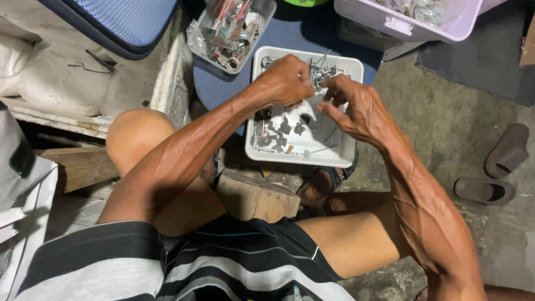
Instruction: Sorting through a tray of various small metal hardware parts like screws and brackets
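**Hands meet over a tray of small metal parts**

Striped shorts (223,262) fill the foreground; beyond, left hand (285,79) and right hand (352,106) pinch small metal pieces (321,70) above a white tray (340,153); dark parts (281,131) lie below; sandals (496,173) rest on concrete floor (446,122).

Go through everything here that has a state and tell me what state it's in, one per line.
Left hand: closed on small metal parts, over the white tray.
Right hand: fingers pinched, over the tray.
White tray: open, partly filled with small parts.
Clear tub: open, full of hardware.
Lilac bin: open, bagged parts inside.
Slippers: off, on the floor.
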